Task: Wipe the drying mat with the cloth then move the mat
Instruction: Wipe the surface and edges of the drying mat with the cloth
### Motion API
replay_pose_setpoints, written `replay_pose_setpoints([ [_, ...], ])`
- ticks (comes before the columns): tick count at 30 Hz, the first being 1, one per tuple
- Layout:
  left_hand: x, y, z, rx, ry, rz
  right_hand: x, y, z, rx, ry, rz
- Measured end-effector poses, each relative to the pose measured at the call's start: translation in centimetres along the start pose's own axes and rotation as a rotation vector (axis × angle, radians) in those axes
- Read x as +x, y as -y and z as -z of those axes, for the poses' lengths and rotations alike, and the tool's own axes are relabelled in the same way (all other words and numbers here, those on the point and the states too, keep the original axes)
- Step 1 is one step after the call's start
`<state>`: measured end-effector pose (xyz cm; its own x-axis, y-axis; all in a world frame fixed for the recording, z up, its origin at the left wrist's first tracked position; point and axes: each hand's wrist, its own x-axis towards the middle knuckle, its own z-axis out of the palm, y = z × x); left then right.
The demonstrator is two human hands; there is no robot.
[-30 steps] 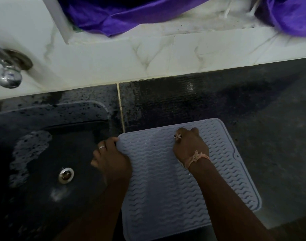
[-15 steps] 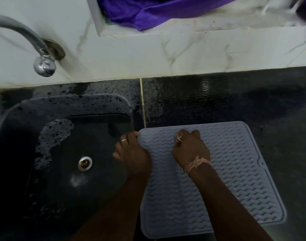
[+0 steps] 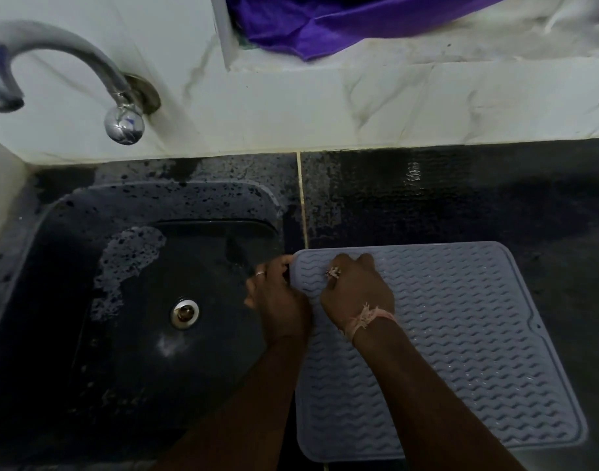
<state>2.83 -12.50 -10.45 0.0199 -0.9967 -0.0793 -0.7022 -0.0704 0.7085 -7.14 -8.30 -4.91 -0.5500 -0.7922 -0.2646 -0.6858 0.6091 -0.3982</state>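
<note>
both hands at mat's far left corner, likely to lift or drag it. left hand [image 3: 279, 302] pinches mat edge beside sink [image 3: 70, 266]. right hand [image 3: 356, 294] curled on top, grip unclear. drying mat [image 3: 461, 351]: grey-blue, wavy ribs, flat on dark counter [image 3: 461, 198]. no cloth visible.

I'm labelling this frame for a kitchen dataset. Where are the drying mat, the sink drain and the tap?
drying mat [image 3: 461, 334]: head view, on its bare wavy ribbed surface.
sink drain [image 3: 185, 312]: head view, on the metal ring's centre.
tap [image 3: 70, 52]: head view, on the curved spout.
</note>
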Motion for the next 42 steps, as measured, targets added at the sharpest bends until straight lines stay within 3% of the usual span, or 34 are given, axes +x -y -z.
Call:
replay_pose_setpoints([
  [7, -0.2, -0.2, 0.8, -0.1, 0.032, 0.0, 0.3, 2.5, -1.4, -0.062, 0.103, 0.044],
  [10, 0.0, -0.4, 1.0, -0.176, 0.048, 0.033, 1.3, 3.3, -1.5, -0.078, 0.177, 0.152],
  [12, -0.2, -0.7, 1.2, -0.158, 0.035, 0.027, 2.1, 3.3, -0.4, 0.073, 0.276, 0.234],
  [14, -0.4, -0.8, 1.5, -0.11, 0.03, -0.01, 2.0, 2.3, 1.3, 0.393, 0.371, 0.171],
  [16, -0.3, -0.9, 1.6, 0.013, 0.045, -0.012, 1.4, -0.1, 3.0, 0.577, 0.317, 0.068],
  [20, 0.2, -2.7, 1.8, 0.261, 0.033, 0.078, -0.1, -7.6, 6.2, 0.736, 0.035, -0.169],
  [22, -1.1, -3.2, 1.7, 0.309, 0.02, -0.062, -1.0, -11.7, 8.1, 0.783, -0.085, -0.295],
  [25, -3.1, -2.9, 1.8, 0.372, 0.08, -0.238, -1.9, -16.4, 10.1, 0.677, -0.18, -0.388],
  [28, -5.1, -2.8, 1.6, 0.427, 0.169, -0.298, -1.9, -19.3, 11.2, 0.469, -0.236, -0.387],
  [34, -6.5, -0.3, 1.1, 0.432, 0.166, -0.438, -0.5, -21.0, 11.6, 0.096, -0.274, -0.381],
  [38, -6.6, 0.5, 0.7, 0.388, 0.166, -0.411, 0.2, -21.0, 11.1, -0.045, -0.276, -0.422],
  [42, -6.6, 0.7, 0.5, 0.364, 0.162, -0.405, 0.8, -20.6, 10.5, -0.024, -0.234, -0.473],
])
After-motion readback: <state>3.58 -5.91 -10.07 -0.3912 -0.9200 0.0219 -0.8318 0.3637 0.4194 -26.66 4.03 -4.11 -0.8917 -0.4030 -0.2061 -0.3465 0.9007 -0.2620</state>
